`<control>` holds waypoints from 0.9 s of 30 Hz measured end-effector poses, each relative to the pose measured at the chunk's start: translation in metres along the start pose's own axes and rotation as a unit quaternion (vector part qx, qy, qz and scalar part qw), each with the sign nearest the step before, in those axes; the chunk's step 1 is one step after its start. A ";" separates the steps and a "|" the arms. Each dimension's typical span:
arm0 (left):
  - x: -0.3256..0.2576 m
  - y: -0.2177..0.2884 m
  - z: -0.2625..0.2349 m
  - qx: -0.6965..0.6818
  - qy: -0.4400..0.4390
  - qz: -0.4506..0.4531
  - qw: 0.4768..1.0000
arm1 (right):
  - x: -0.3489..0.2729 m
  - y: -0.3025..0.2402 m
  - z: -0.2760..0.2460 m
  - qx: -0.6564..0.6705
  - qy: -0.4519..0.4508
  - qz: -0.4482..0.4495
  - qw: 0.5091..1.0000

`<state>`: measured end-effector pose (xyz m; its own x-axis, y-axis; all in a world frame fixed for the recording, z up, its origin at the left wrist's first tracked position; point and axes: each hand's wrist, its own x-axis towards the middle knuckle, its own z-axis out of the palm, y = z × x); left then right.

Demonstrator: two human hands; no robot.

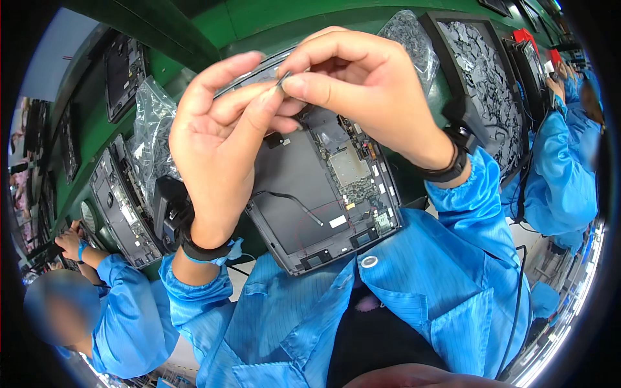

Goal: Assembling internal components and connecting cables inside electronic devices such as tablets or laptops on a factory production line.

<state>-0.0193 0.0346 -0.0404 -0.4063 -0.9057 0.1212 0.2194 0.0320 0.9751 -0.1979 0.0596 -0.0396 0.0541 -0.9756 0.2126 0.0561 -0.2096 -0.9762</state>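
Head view: the left hand [220, 119] and the right hand [362, 74] both pinch a small dark strip [283, 78] between thumb and fingertips, the other fingers loosely curled, above the far part of an opened laptop [284, 187]. The strip looks light and thin, probably easy to bend or drop, so a gentle hold at its ends should suit it. Its long axis slants from near left to far right; which end leads is too small to tell.

A green bench [97, 139] bears laptop bases [284, 181] and bags [152, 113].
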 end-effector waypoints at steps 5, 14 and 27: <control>0.022 0.006 0.016 0.063 0.007 0.058 0.996 | 0.020 0.004 -0.006 0.104 0.094 -0.108 0.984; 0.055 -0.023 -0.013 0.446 -0.043 0.135 0.884 | 0.030 0.022 -0.060 -0.252 0.003 -0.056 0.966; 0.067 -0.040 -0.017 0.358 -0.043 0.031 0.932 | 0.034 0.020 -0.044 -0.607 -0.095 -0.344 0.710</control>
<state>-0.0401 -0.0346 -0.0745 -0.4896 -0.8561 0.1655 -0.3908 0.3851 0.8360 -0.2391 0.0199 -0.0535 0.5695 -0.6140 0.5465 -0.7609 -0.6454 0.0679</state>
